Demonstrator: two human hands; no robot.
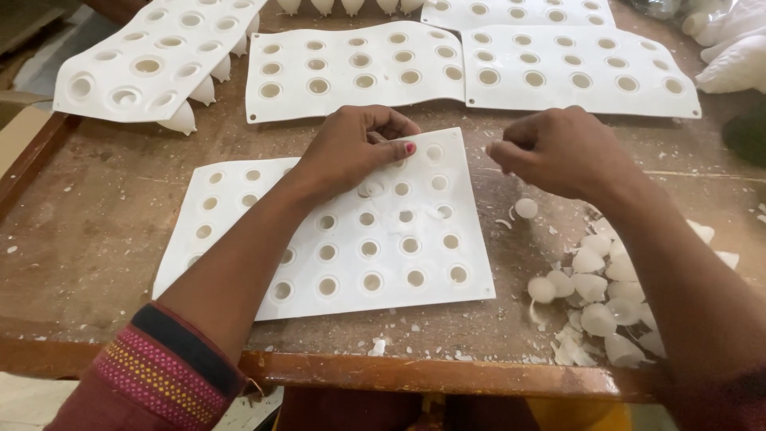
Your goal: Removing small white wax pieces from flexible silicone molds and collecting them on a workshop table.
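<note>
Closest to the lens, a maroon sleeve cuff with yellow dotted bands and a dark edge (163, 363) is seen at bottom left, right over the worn wooden front rail of the table (447, 375). The tabletop itself is scuffed brown wood, dusted all over with white flakes and crumbs, with a raised wooden edge down the left side. Not much of the room is shown beyond that, just a pale patch past the left edge.

A square white flexible mould sheet with rows of round holes (383, 263) is laid flat in the middle of the table, near the front. The left hand (351, 152) is rested on its upper part, fingers curled and pinched down at one of the cavities; a red-painted nail is visible. What exactly is pinched can't be made out.

The right hand (562, 152) is held just off the sheet's right edge, loosely clenched, fingertips brought together; whether something is gripped there can't be told. Below it, a heap of small white cone-shaped castings (594, 291) is piled on the wood among broken scraps.

Further back, more white mould sheets (471, 68) are lined up, and one (152, 60) is tilted at upper left, with pointed cups showing underneath.
</note>
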